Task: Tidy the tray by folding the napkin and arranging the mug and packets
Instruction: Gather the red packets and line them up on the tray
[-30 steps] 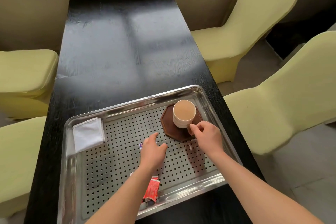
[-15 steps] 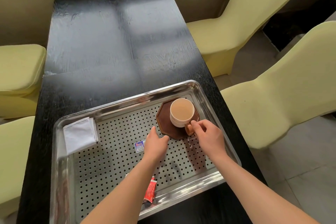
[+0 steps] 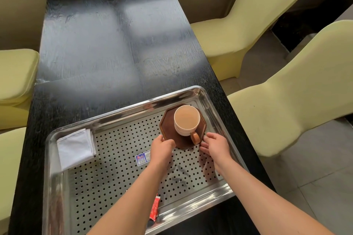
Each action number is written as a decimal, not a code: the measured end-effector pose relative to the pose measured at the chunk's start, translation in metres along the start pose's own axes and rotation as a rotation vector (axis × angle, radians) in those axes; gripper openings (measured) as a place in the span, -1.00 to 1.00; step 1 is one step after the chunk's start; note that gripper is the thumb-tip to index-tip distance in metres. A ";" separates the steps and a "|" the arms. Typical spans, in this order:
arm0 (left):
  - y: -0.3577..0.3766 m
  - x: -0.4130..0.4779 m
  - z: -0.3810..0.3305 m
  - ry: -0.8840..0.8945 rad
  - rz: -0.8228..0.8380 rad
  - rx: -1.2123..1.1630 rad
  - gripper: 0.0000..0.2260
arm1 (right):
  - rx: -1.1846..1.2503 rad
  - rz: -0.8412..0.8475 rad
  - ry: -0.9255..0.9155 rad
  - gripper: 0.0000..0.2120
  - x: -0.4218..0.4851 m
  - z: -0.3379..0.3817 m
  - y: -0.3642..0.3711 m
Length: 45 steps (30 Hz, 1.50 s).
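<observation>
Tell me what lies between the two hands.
Head view: the near edge of the brown coaster and the handle of the mug, between left hand and right hand.

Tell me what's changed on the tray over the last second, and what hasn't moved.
The right hand let go of the mug handle and dropped to the near right edge of the coaster, fingers loosely spread. The left hand slid forward off the blue packet and now pinches the coaster's near left edge. Mug, coaster, folded napkin, red packet and tray stayed put.
</observation>
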<state>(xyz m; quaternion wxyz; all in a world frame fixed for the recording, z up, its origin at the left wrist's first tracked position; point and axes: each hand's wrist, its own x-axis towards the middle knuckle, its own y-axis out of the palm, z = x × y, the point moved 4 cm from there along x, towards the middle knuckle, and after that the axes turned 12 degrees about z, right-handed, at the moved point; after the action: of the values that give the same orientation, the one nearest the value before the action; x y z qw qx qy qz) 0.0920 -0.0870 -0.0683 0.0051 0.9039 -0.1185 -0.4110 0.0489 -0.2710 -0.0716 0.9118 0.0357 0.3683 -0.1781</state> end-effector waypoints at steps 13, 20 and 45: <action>0.011 -0.003 -0.018 0.047 0.068 0.021 -0.58 | -0.180 -0.055 -0.075 -0.61 0.015 0.015 -0.012; 0.008 0.000 -0.021 0.064 0.078 -0.038 -0.50 | -0.261 0.053 -0.076 -0.54 0.006 0.018 -0.014; 0.009 -0.002 -0.022 0.141 0.096 -0.009 -0.72 | -0.763 -0.102 -0.484 -0.74 -0.028 0.049 0.012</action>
<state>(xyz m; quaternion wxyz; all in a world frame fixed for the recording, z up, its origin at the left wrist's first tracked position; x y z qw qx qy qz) 0.1051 -0.0971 -0.0510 0.0372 0.9238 -0.1591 -0.3463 0.0674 -0.2608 -0.0178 0.9097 -0.3635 0.1850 -0.0778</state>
